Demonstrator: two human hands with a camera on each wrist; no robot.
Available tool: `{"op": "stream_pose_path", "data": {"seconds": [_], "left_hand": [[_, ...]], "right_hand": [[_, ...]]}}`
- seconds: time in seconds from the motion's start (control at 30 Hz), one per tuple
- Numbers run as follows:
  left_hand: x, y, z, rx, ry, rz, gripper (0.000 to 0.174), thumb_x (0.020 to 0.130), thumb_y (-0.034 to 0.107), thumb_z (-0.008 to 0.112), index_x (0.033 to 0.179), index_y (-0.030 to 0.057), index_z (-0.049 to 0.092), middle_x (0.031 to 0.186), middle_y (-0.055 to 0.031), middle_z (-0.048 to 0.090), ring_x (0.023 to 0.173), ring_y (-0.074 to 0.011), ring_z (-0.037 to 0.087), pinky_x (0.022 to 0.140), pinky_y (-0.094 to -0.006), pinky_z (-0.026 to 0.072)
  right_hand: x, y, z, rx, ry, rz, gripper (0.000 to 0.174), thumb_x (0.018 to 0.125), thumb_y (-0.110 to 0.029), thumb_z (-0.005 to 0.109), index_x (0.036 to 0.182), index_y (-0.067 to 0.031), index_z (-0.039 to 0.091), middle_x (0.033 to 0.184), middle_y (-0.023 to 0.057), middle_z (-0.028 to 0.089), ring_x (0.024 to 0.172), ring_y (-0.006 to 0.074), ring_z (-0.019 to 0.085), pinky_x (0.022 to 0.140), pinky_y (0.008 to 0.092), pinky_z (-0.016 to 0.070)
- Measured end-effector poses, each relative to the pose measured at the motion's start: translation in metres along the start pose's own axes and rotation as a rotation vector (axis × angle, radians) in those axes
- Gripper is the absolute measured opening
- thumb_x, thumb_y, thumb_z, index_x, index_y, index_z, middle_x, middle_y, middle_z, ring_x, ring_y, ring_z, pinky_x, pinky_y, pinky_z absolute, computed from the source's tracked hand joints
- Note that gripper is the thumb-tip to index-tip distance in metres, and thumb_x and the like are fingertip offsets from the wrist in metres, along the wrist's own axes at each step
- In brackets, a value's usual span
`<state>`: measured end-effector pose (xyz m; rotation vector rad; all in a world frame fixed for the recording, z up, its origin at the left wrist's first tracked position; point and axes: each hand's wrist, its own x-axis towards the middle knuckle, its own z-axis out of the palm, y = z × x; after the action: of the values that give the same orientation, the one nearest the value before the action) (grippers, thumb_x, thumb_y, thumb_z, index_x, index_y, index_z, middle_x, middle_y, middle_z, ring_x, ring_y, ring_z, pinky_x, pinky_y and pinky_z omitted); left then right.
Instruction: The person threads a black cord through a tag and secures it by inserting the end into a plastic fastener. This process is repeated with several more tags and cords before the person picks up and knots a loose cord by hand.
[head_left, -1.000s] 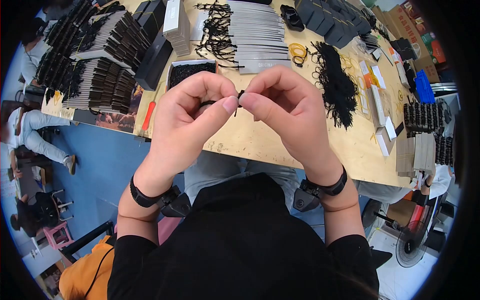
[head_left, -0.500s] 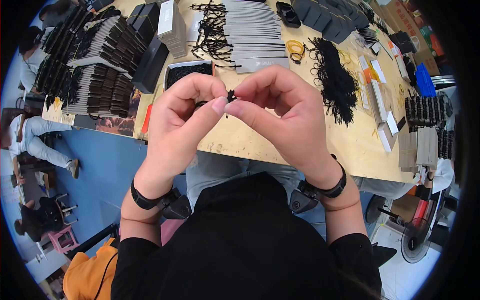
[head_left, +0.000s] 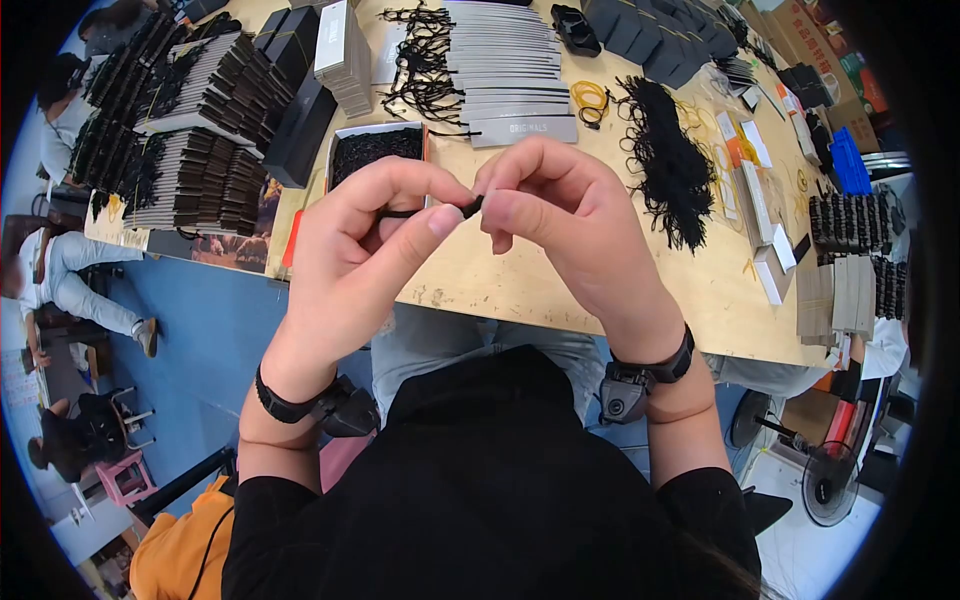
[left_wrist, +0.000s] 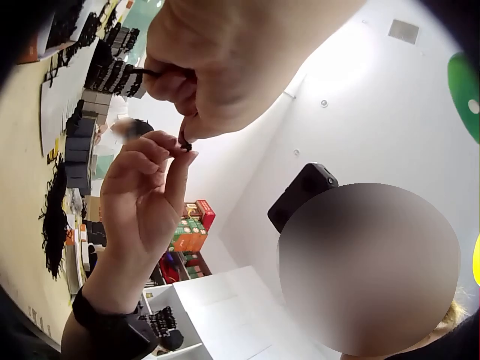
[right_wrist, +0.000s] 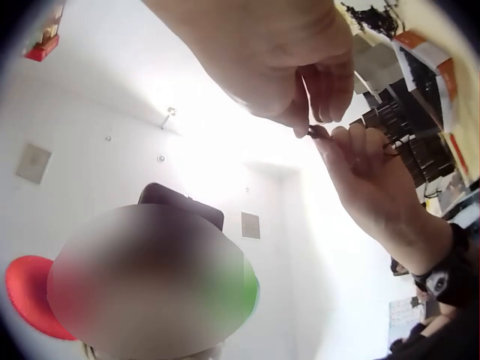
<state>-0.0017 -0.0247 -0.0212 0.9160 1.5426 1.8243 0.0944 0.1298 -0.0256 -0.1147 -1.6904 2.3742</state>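
In the head view, a short piece of black cord shows between the fingertips of both hands, above the front of the table. My left hand pinches it between thumb and index finger, and more black cord runs back across the curled fingers. My right hand pinches the other end with thumb and index finger. The left wrist view shows the right hand's fingertips at a small dark knot-like bit. In the right wrist view the dark bit sits between both hands' fingertips.
Behind the hands stands an open box of black cords. Grey strips with black cords lie beyond it. A pile of black cords and yellow bands are to the right. Stacked strips and a red-handled tool are left.
The hands were fingertip to fingertip around the cord; now they are slightly apart with cord showing between them. The right hand has turned and its lower fingers have loosened.
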Motion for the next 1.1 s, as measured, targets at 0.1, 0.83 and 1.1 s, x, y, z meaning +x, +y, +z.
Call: {"op": "stream_pose_path", "data": {"seconds": [0.1,0.83,1.1], "left_hand": [[-0.001,0.003,-0.004,0.226,-0.004,0.114,0.009,0.083,0.001,0.057,0.092,-0.0004,0.059,0.078,0.0021,0.053,0.064,-0.0005,0.042,0.054,-0.0141,0.0312],[0.001,-0.014,0.009,0.874,0.264,0.629,0.017,0.070,-0.005,0.066,0.084,0.0050,0.062,0.056,-0.0019,0.044,0.048,-0.0140,0.041,0.044,-0.0262,0.0318],[-0.007,-0.006,0.004,0.869,0.228,0.634,0.016,0.069,-0.005,0.065,0.082,0.0046,0.061,0.058,-0.0032,0.047,0.048,-0.0172,0.043,0.045,-0.0285,0.0327]], "right_hand": [[0.000,0.001,-0.004,0.052,-0.015,0.029,0.013,0.081,-0.010,0.063,0.088,-0.0012,0.059,0.081,0.0027,0.060,0.076,0.0072,0.056,0.068,0.0219,0.0463],[0.006,0.006,0.009,-0.093,0.033,-0.147,0.025,0.074,0.000,0.068,0.093,-0.0003,0.053,0.086,0.0082,0.060,0.083,0.0130,0.061,0.075,0.0246,0.0508],[0.003,-0.013,0.010,-0.257,0.009,-0.060,0.017,0.074,0.001,0.067,0.089,0.0018,0.058,0.081,0.0081,0.064,0.079,0.0127,0.063,0.072,0.0222,0.0507]]}}
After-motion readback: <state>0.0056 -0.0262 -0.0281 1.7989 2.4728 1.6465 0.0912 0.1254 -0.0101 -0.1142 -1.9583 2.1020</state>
